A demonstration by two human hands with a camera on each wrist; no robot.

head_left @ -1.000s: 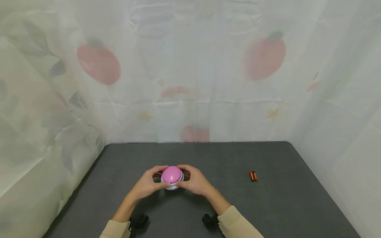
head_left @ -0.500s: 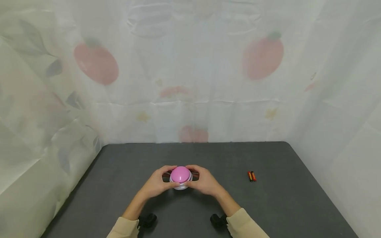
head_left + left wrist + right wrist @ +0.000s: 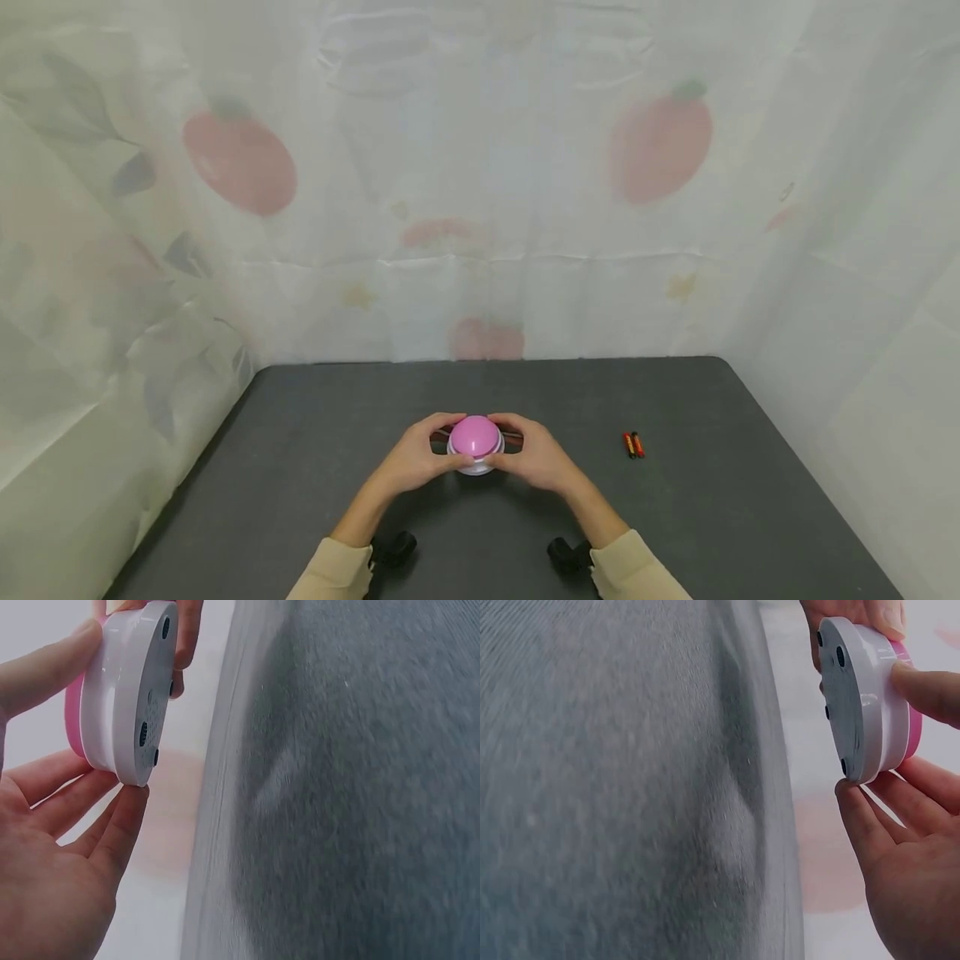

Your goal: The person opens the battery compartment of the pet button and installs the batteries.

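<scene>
A round device with a pink dome (image 3: pixel 476 436) on a white base is held between both hands above the middle of the dark grey tabletop (image 3: pixel 300 467), lifted clear of the surface, as the wrist views show. The left hand (image 3: pixel 417 457) grips it from its side, the fingers (image 3: pixel 105 825) curled under the white rim and the thumb laid on the upper edge; the right hand (image 3: pixel 537 457) mirrors this, its fingers (image 3: pixel 870 817) cupped beneath the base and the thumb pressed on the rim by the pink dome. The flat white underside, marked with small dark holes (image 3: pixel 841 656), is turned toward the tabletop. For the hold to be kept well, pressure would best be shared evenly across the rim from both sides, the pink dome itself left unpressed, and the device kept level so that it is not let slip from the smooth plastic edge. Two small red and black batteries (image 3: pixel 633 444) lie side by side, well apart to the right of the hands. The tabletop is enclosed behind and at both sides by a pale curtain (image 3: pixel 480 183) printed with faded red fruit and grey leaves.
</scene>
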